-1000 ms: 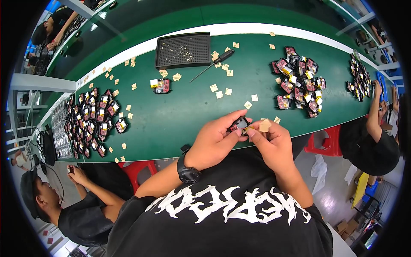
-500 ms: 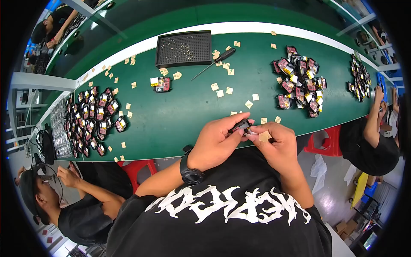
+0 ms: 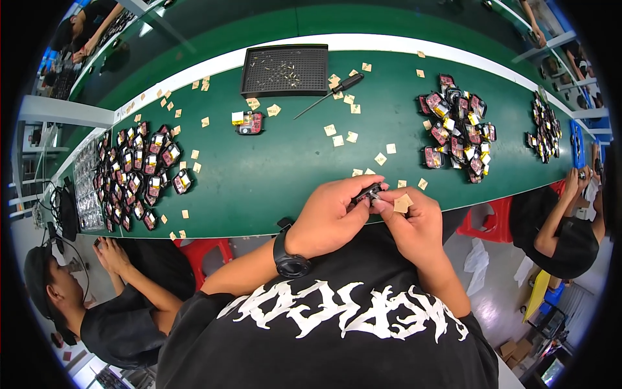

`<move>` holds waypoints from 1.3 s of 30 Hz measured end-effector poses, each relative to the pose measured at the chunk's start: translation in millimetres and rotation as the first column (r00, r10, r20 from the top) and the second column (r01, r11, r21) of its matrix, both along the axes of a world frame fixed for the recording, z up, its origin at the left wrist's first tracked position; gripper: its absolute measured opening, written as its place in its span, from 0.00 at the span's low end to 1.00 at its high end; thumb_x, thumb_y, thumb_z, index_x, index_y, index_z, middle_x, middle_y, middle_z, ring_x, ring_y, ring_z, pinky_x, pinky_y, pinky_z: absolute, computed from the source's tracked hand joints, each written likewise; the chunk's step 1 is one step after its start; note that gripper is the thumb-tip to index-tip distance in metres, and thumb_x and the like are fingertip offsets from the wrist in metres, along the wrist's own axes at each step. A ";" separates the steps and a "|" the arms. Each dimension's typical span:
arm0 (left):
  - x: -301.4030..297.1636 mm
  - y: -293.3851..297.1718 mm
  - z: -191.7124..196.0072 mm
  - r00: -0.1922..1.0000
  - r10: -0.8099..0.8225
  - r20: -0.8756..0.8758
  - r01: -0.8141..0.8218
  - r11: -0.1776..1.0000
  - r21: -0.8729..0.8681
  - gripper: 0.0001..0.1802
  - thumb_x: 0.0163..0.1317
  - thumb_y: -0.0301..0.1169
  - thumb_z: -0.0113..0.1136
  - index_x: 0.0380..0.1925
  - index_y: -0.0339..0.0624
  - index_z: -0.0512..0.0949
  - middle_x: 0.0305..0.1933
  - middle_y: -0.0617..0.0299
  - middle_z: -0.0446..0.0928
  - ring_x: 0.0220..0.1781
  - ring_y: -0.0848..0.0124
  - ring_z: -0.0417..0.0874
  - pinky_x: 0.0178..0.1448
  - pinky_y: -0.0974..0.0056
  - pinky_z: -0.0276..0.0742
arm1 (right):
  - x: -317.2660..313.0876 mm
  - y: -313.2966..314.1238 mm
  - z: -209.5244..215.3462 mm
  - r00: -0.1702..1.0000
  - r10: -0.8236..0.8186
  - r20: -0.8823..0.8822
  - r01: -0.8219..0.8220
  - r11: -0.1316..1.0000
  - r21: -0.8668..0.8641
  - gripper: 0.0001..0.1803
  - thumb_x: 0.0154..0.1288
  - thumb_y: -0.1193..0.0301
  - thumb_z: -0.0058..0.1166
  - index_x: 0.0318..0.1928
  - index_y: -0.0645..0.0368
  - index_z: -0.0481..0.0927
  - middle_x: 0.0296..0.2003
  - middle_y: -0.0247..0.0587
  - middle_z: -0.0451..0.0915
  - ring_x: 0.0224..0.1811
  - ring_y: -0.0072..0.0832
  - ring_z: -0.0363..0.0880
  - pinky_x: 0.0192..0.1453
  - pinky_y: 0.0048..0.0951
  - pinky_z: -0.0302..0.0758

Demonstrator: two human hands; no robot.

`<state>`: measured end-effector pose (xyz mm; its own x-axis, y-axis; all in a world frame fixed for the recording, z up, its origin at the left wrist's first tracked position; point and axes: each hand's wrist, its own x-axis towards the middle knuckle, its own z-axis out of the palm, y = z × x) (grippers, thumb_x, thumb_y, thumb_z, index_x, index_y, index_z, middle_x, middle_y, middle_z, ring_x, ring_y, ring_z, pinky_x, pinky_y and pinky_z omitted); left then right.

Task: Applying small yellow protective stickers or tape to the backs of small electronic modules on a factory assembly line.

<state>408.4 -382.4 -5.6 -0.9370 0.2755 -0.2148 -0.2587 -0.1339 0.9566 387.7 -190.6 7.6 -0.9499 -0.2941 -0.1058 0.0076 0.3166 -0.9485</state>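
My left hand (image 3: 330, 217) is closed around a small black electronic device (image 3: 368, 193), just over the table's near edge. Much of the device is hidden by the fingers. From the other side, the thumb and fingertips of my right hand (image 3: 414, 227) are pressed together at its edge. Tan paper squares (image 3: 402, 204) sit against the right fingers and seem to be held there. Ahead on the green table (image 3: 278, 175) lies a single open device (image 3: 249, 123) with red circuitry and a white-and-yellow part.
Piles of similar devices lie at left (image 3: 139, 172) and right (image 3: 457, 129), with a smaller pile (image 3: 544, 126) farther right. A black tray (image 3: 285, 71) holds small metal pieces, a black-handled screwdriver (image 3: 348, 82) beside it. Loose tan squares are scattered about. Co-workers sit on both sides.
The device in my left hand has been turned and looks darker from this side. My right fingers have shifted, bringing the tan squares more into sight. The view has moved slightly.
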 end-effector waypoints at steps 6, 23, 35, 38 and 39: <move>-1.1 -2.0 2.5 1.000 -0.015 -0.001 0.015 1.000 -0.011 0.23 0.74 0.15 0.46 0.67 0.28 0.70 0.63 0.49 0.79 0.61 0.68 0.83 0.65 0.63 0.81 | -0.4 -4.7 -0.5 0.988 -0.042 0.151 0.069 0.981 -0.181 0.07 0.68 0.76 0.65 0.44 0.66 0.86 0.32 0.33 0.86 0.28 0.10 0.74 0.31 0.17 0.67; -1.3 0.5 10.3 0.995 0.036 0.088 -0.032 0.999 -0.041 0.20 0.73 0.18 0.50 0.63 0.26 0.74 0.52 0.52 0.84 0.52 0.71 0.87 0.58 0.67 0.84 | 6.3 2.3 13.4 0.986 -0.048 0.162 0.066 0.992 -0.105 0.05 0.66 0.79 0.67 0.41 0.66 0.86 0.35 0.38 0.88 0.33 0.16 0.82 0.38 0.19 0.76; -2.3 -5.9 7.0 0.990 -0.039 -0.137 0.011 0.980 -0.200 0.22 0.71 0.16 0.49 0.64 0.30 0.74 0.56 0.48 0.84 0.54 0.67 0.87 0.60 0.63 0.83 | -2.5 -5.0 4.0 1.000 0.011 -0.026 -0.011 1.000 -0.009 0.05 0.63 0.79 0.69 0.39 0.67 0.88 0.38 0.41 0.83 0.38 0.19 0.80 0.36 0.21 0.74; -1.2 -8.0 1.7 0.983 -0.062 -0.172 0.033 0.985 -0.169 0.23 0.72 0.16 0.48 0.67 0.31 0.72 0.58 0.47 0.82 0.56 0.64 0.87 0.62 0.62 0.83 | -1.3 -7.7 -3.5 0.998 -0.061 0.013 0.062 0.983 -0.171 0.05 0.63 0.82 0.68 0.39 0.69 0.86 0.38 0.38 0.78 0.35 0.18 0.79 0.36 0.21 0.77; 0.2 -8.6 0.8 0.985 -0.082 -0.150 0.062 0.989 -0.132 0.24 0.72 0.15 0.47 0.67 0.30 0.71 0.60 0.47 0.81 0.57 0.64 0.87 0.63 0.62 0.83 | -1.5 -9.9 -3.4 0.988 -0.107 0.112 0.132 0.959 -0.250 0.06 0.63 0.84 0.67 0.40 0.71 0.84 0.39 0.37 0.76 0.34 0.17 0.78 0.37 0.21 0.80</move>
